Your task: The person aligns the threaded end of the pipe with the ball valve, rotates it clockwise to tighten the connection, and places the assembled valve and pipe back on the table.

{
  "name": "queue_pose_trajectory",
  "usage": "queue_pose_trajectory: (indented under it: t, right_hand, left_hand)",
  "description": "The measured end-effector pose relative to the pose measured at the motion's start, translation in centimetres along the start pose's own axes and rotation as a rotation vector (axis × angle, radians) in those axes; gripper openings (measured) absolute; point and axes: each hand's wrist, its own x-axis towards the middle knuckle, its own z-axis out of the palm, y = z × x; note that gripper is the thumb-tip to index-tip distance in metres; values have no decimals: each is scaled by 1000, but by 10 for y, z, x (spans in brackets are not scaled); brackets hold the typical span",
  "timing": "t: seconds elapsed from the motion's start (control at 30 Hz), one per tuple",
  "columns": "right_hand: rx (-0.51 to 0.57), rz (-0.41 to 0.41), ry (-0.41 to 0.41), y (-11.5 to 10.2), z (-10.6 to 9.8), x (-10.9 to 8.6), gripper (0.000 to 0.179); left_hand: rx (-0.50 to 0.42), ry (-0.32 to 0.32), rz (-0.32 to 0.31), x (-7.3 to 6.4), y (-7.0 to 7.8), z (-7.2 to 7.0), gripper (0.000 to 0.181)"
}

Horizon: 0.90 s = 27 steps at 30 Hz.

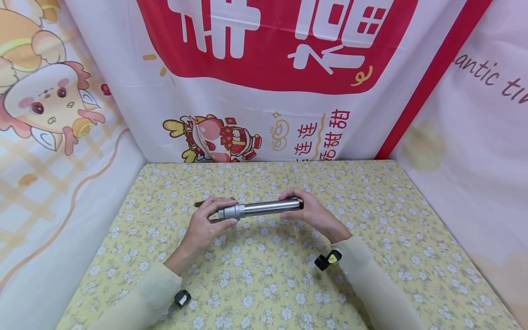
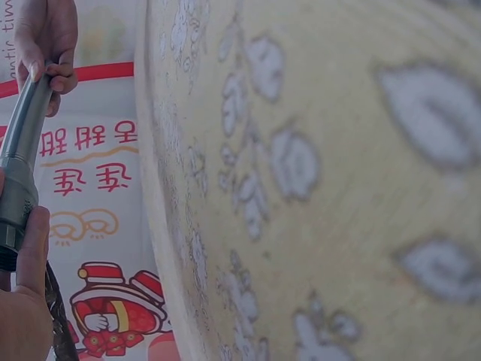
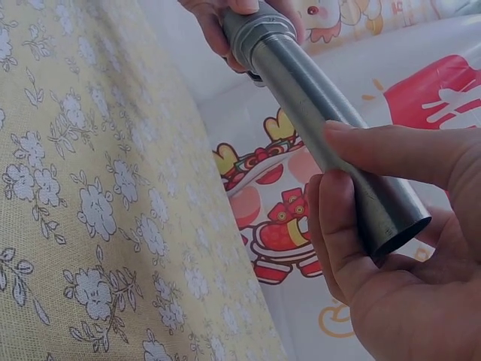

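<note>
Both hands hold a metal pipe (image 1: 270,207) above the patterned cloth, lying nearly level in the head view. Its left end carries a wider grey threaded fitting (image 1: 235,211), with a hex-shaped collar where it meets the pipe. My left hand (image 1: 208,222) grips that fitting between thumb and fingers. Near the pipe's right end, my right hand (image 1: 315,213) pinches it with thumb and fingertips. The right wrist view shows the pipe's open, hollow end (image 3: 398,237) close to the right palm. Past the left hand sticks out a dark, shiny strip (image 2: 58,312), partly hidden by the fingers.
A yellow flowered tablecloth (image 1: 264,284) covers the table. Printed fabric hangings stand behind it (image 1: 255,87), on the left (image 1: 99,183) and on the right (image 1: 466,183). Black bands sit at both wrists, on the left sleeve (image 1: 152,293) and the right sleeve (image 1: 371,275).
</note>
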Motion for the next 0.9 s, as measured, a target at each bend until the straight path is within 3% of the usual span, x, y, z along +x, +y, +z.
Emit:
queue_pose_trajectory:
  t: [0.9]
  right_hand:
    - [37,34,4,-2,1,-1,40]
  left_hand:
    - [7,-1,-9,1,1,-1,45]
